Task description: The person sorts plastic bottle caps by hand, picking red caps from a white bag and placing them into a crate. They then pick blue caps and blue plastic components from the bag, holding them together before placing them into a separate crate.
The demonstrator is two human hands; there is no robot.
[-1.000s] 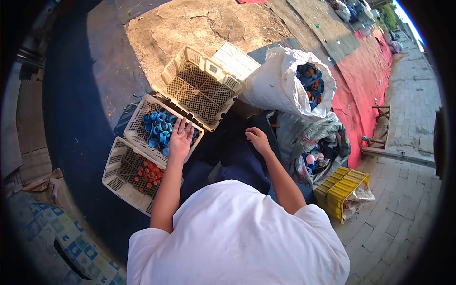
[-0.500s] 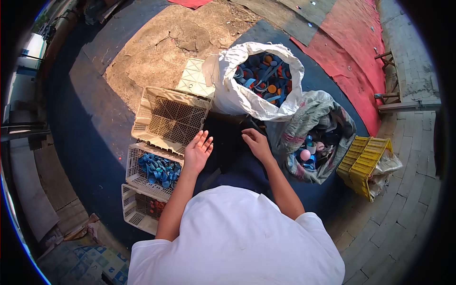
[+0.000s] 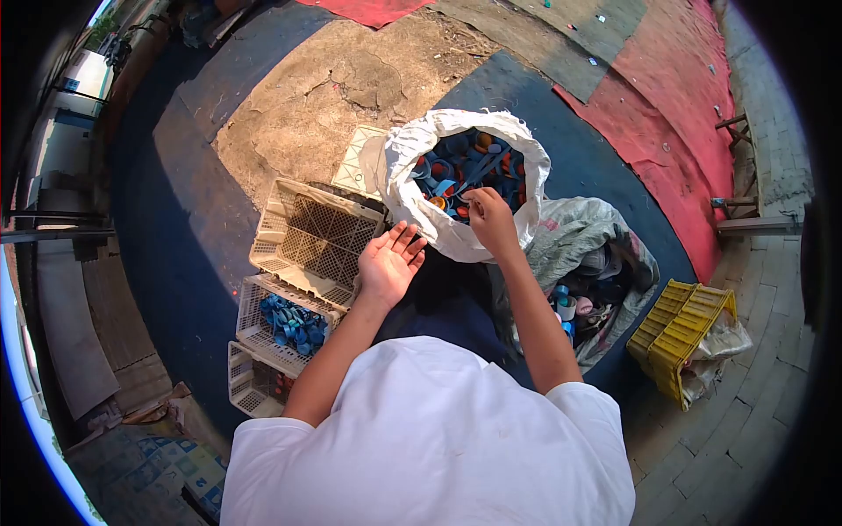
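Sunlit tan ground (image 3: 289,105), dark blue matting (image 3: 149,237), red sheeting (image 3: 667,158), grey paving (image 3: 763,368) at right

Left: far crate (image 3: 329,230), middle crate (image 3: 249,309) holding small pieces (image 3: 294,326), near crate (image 3: 246,375) | Ahead: first sack (image 3: 456,244) — loose parts (image 3: 449,167) within | Right: second sack (image 3: 570,232), then fourth crate (image 3: 669,330) — outermost

White woven sack (image 3: 408,206) | mouth open upward, rim crumpled | just beyond left-hand fingers (image 3: 409,238) | blue and orange plastic pieces (image 3: 447,167) | loose, jumbled inside sack | directly ahead of right-hand fingers (image 3: 483,198), contact unclear
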